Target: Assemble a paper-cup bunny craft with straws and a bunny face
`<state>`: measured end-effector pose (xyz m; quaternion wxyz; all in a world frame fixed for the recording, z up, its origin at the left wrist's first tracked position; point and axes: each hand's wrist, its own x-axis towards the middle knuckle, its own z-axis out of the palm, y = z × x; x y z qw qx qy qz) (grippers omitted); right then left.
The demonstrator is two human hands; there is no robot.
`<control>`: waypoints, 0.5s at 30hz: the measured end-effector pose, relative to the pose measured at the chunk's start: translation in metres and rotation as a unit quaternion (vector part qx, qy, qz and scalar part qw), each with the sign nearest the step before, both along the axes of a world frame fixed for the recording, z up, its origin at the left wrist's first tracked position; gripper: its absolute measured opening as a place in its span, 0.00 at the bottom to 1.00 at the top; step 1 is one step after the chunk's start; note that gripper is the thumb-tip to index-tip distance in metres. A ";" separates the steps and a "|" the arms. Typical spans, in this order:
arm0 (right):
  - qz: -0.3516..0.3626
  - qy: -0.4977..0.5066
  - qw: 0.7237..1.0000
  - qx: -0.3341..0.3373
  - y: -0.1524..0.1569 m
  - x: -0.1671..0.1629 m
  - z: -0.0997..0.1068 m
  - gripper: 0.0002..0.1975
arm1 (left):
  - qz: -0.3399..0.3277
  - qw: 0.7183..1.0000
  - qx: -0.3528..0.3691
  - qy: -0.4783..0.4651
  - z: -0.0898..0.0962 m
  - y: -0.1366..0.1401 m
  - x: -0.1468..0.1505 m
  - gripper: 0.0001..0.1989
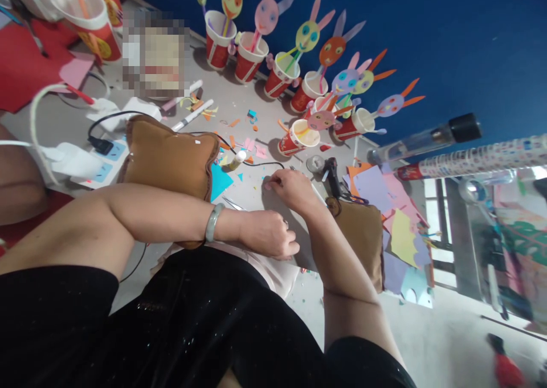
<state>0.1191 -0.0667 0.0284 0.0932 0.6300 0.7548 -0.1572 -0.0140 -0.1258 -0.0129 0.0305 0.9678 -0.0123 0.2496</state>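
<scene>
A right hand (pixel 288 187) presses fingertips to a scrap-strewn table (pixel 239 106). The left hand (pixel 267 235) (loosely curled) rests near it, beside bunny-eared paper cups (pixel 299 137).

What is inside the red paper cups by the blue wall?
Each red paper cup holds a stick topped with a colourful paper bunny face with long ears. The lower ends of the sticks and the cup bottoms are hidden by the cup walls.

1. A pixelated block (pixel 154 54) is masking an item on the surface (pixel 239 106); I am unable to identify it.
2. My right hand (pixel 290 188) is covering whatever its fingertips are pressing.
3. My left hand (pixel 269 234) is curling; its contents are staying unreadable.
4. A red tool (pixel 506 365) is running off the bottom edge, blurred.
</scene>
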 end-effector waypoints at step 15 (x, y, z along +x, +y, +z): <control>-0.014 0.154 0.984 0.087 -0.015 0.022 -0.005 0.05 | 0.023 0.978 -0.193 0.069 0.013 0.008 -0.003 0.16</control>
